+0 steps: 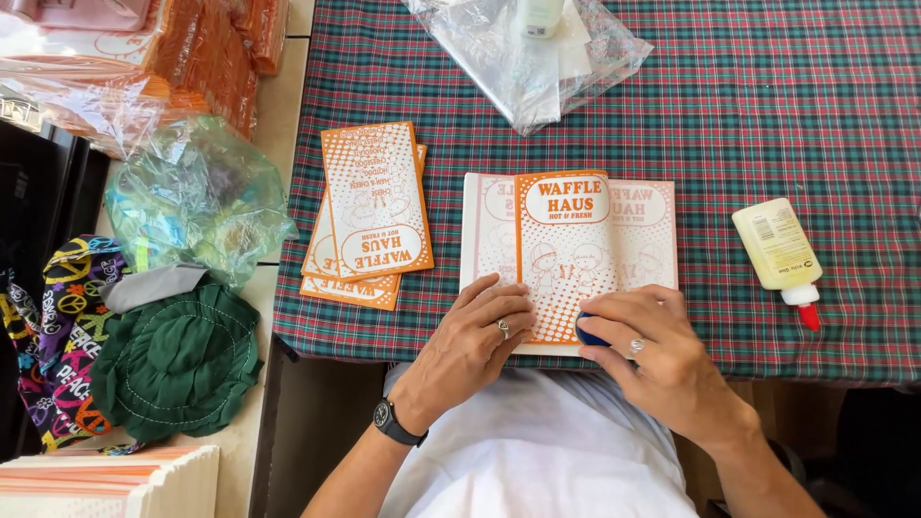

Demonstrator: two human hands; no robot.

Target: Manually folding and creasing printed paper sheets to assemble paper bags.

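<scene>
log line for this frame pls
left hand: flat on printed paper bag | right hand: grip on dark blue round object | glue bottle: lying right

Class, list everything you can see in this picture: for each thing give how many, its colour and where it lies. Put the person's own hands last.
Flat printed paper bag: one, orange and white, table middle, under both hands.
Stack of printed bags: several, orange and white, left of it.
Glue bottle: one, pale yellow with red tip, lying on the right.
Clear plastic bag: one, top of table.
Tablecloth: one, red-green plaid.
Green hat: one, left surface.
Dark blue object: one, under right hand.
Left hand: pressing the bag; ring, black wristwatch.
Right hand: on the blue object; ring.
</scene>
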